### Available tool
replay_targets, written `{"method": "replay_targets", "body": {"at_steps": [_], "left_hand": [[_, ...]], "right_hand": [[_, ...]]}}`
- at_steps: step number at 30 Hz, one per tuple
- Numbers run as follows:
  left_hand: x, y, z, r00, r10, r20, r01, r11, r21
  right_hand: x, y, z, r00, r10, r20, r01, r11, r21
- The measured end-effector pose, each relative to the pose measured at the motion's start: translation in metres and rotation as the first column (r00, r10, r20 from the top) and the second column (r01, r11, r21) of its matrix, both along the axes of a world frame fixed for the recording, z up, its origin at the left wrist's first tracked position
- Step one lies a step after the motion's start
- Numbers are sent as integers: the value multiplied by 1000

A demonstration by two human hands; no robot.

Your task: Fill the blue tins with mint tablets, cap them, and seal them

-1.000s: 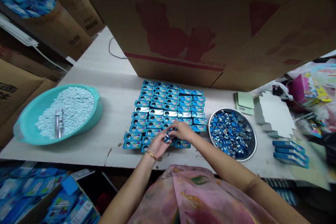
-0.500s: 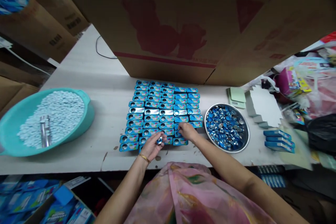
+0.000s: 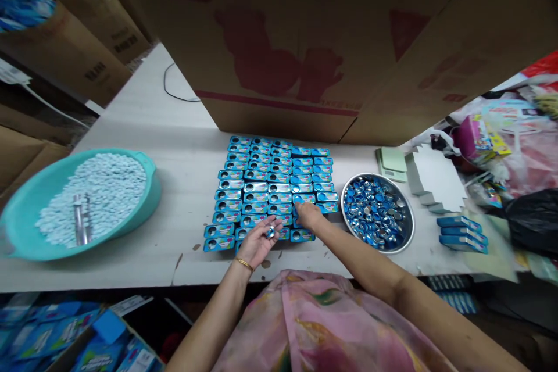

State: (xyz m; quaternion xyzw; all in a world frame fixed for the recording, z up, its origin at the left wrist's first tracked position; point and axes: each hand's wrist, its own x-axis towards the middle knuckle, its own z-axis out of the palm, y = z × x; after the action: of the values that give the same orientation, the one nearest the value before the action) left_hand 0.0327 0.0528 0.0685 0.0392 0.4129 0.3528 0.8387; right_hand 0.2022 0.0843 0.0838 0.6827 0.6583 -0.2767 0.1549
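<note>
Rows of small blue rectangular tins lie close together, most with a dark round hole at one end. In the right-hand columns, blue discs fill the holes of several tins. Palm up over the nearest tins, my left hand holds a few small silver and blue metal caps in its curled fingers. My right hand is closed, its fingertips down on a tin in the fourth column; what they hold, if anything, is hidden. To its right stands a steel bowl full of loose caps.
A teal basin of pale blue tablets, with a metal scoop, stands on the left. A large carton rises behind the tins. On the right are a pale green scale, a white carton piece and stacked blue boxes.
My hands were together over the tins, then came apart. The left moved toward me and left with the caps; the right went down onto a tin and shifted slightly along it. The view turned too.
</note>
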Motion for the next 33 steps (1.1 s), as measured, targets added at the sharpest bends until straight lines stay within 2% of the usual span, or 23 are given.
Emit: {"method": "replay_targets", "body": {"at_steps": [1, 3, 5, 7, 9, 11, 14, 18, 21, 27, 31, 33], "left_hand": [[1, -1, 0, 1000, -13, 3, 13, 1000, 10], [2, -2, -1, 999, -41, 15, 41, 998, 48], [4, -3, -1, 997, -71, 36, 68, 994, 87], [5, -5, -1, 992, -115, 55, 109, 989, 95], [5, -6, 0, 985, -161, 66, 156, 985, 79], [2, -8, -1, 979, -191, 77, 187, 980, 65], [-3, -11, -4, 984, -175, 44, 172, 984, 50], [-12, -15, -10, 988, -63, -139, 66, 998, 12], [-16, -17, -10, 982, -44, -185, 47, 999, 11], [-19, -17, 0, 989, -81, -123, 85, 996, 31], [-22, -18, 2, 993, -80, -84, 84, 995, 45], [-21, -19, 2, 991, -98, -89, 103, 993, 54]], "right_hand": [[-1, -3, 3, 999, 10, -39, -8, 999, 33], [-4, -8, 7, 973, 71, -220, -47, 992, 113], [-8, -11, 7, 874, 135, -466, -70, 986, 154], [-10, -13, 2, 747, 89, -659, -43, 995, 85], [-8, -16, -6, 693, -35, -721, 13, 999, -37], [-3, -21, -12, 716, -112, -689, 93, 994, -65], [9, -33, -18, 804, -145, -577, 183, 983, 7], [15, -52, -18, 905, -127, -406, 165, 984, 59], [5, -54, -17, 966, -106, -236, 125, 990, 66], [-13, -34, -16, 994, -106, 3, 106, 994, -10], [-11, -34, -7, 997, -71, 40, 71, 997, -8], [-13, -37, -1, 999, -45, -11, 45, 998, 34]]}}
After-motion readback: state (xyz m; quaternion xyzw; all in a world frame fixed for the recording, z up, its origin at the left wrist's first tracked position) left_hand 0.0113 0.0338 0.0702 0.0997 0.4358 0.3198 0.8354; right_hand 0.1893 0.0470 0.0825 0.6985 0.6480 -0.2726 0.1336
